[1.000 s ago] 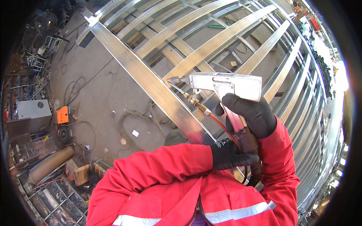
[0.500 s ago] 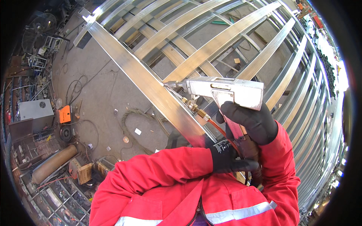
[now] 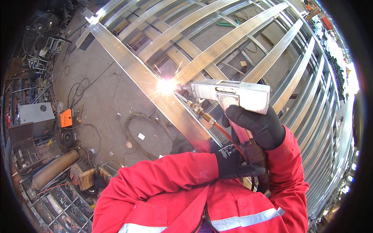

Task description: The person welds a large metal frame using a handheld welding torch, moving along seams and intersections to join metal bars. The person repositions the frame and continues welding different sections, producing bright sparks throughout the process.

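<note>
My right hand (image 3: 258,126), in a black glove, is closed round the grip of a silver-white welding gun (image 3: 243,93). The nozzle points left at a joint where a crossbar (image 3: 221,44) meets a long metal bar (image 3: 124,60). A bright welding spark (image 3: 166,86) burns there and hides the joint. Brass fittings (image 3: 201,111) and an orange hose (image 3: 223,131) run beneath the gun. My left hand (image 3: 231,161), also gloved in black, crosses my chest and closes on the brown-sheathed cable (image 3: 255,153) below the grip; some of its fingers are hidden.
The slatted metal frame spreads ahead and to the right. On the floor at left are a grey box (image 3: 37,116), an orange object (image 3: 66,118), a wire spool (image 3: 68,138) and a brown cylinder (image 3: 56,169). A rope (image 3: 130,120) lies beyond my left sleeve. A fan (image 3: 40,33) stands far left.
A bright spark with flying bits has appeared at the nozzle tip. The gun has shifted very slightly left; both hands keep their hold.
</note>
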A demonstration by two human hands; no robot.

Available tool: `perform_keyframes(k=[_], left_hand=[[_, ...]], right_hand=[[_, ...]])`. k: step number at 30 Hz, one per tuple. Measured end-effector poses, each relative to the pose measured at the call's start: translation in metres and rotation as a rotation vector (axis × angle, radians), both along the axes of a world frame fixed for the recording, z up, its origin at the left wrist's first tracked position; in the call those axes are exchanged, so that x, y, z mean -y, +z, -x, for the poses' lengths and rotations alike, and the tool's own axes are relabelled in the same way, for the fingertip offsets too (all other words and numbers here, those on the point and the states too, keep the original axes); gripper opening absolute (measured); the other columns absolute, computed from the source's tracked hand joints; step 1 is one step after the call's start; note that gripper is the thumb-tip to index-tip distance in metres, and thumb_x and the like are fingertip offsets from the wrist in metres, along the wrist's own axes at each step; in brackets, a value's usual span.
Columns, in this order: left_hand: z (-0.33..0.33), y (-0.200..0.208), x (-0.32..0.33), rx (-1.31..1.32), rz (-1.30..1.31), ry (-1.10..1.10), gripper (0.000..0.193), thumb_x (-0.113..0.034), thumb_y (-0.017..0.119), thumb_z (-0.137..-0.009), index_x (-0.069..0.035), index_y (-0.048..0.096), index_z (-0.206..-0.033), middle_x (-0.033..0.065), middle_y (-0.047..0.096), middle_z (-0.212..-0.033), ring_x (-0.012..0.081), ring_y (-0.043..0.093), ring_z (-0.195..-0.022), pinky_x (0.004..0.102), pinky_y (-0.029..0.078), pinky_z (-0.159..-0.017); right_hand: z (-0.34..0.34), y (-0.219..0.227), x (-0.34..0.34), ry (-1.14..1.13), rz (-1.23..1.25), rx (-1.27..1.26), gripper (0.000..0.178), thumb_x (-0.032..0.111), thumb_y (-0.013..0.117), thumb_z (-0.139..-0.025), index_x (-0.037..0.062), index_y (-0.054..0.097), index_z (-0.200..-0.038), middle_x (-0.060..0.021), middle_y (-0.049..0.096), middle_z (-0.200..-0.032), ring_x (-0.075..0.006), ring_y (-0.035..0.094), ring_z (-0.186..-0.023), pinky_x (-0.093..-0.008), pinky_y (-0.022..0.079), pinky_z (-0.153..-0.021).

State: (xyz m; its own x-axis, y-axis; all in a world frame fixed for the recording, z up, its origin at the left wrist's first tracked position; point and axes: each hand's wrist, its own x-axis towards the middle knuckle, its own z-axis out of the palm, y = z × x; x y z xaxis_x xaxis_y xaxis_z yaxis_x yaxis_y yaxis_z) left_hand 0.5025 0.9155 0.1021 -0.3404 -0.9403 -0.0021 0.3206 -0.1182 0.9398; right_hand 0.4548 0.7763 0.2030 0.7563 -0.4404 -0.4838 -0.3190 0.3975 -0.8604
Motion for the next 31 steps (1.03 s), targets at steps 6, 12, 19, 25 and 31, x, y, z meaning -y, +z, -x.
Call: perform_keyframes(k=[6, 12, 19, 25, 31], left_hand=[[-0.002, 0.006, 0.001, 0.065, 0.062, 0.054, 0.042, -0.038, 0.072, -0.092, -0.009, 0.066, -0.122, 0.0111, 0.067, -0.123, 0.0254, 0.062, -0.118, 0.0404, 0.049, -0.099], [0.009, -0.009, -0.005, -0.084, -0.019, 0.0, 0.044, -0.033, 0.071, -0.094, -0.007, 0.062, -0.129, 0.012, 0.065, -0.128, 0.0253, 0.059, -0.122, 0.0415, 0.047, -0.103], [0.003, -0.004, 0.0, -0.056, 0.009, -0.06, 0.043, -0.041, 0.064, -0.098, -0.008, 0.065, -0.124, 0.0122, 0.066, -0.124, 0.0255, 0.062, -0.117, 0.0414, 0.048, -0.1], [-0.006, 0.009, 0.006, 0.047, 0.12, -0.042, 0.036, -0.043, 0.066, -0.096, -0.01, 0.072, -0.11, 0.0102, 0.071, -0.111, 0.0253, 0.065, -0.107, 0.04, 0.051, -0.093], [0.0, 0.006, 0.009, 0.053, 0.171, 0.015, 0.035, -0.043, 0.068, -0.094, -0.011, 0.073, -0.107, 0.0091, 0.071, -0.108, 0.025, 0.066, -0.103, 0.0393, 0.052, -0.09]], right_hand=[[0.006, -0.005, 0.003, 0.058, 0.047, 0.045, 0.031, 0.01, 0.068, -0.092, 0.0007, 0.061, -0.121, -0.0054, 0.069, -0.098, -0.0141, 0.063, -0.088, -0.03, 0.051, -0.083], [0.004, -0.011, 0.005, 0.104, 0.127, 0.092, 0.029, 0.013, 0.068, -0.09, -0.0005, 0.063, -0.115, -0.0061, 0.068, -0.089, -0.0152, 0.064, -0.083, -0.031, 0.051, -0.077], [0.003, -0.005, 0.001, 0.07, 0.155, 0.126, 0.032, 0.016, 0.068, -0.093, -0.0007, 0.063, -0.12, -0.0076, 0.069, -0.089, -0.016, 0.065, -0.082, -0.0317, 0.051, -0.075], [0.003, -0.002, -0.002, 0.035, 0.109, 0.064, 0.032, 0.018, 0.066, -0.095, -0.0005, 0.062, -0.121, -0.0082, 0.069, -0.089, -0.0153, 0.065, -0.077, -0.03, 0.053, -0.065], [0.006, -0.002, 0.001, 0.088, 0.092, 0.058, 0.037, 0.019, 0.066, -0.094, 0.0004, 0.06, -0.126, -0.0086, 0.069, -0.09, -0.016, 0.066, -0.074, -0.0298, 0.054, -0.062]])
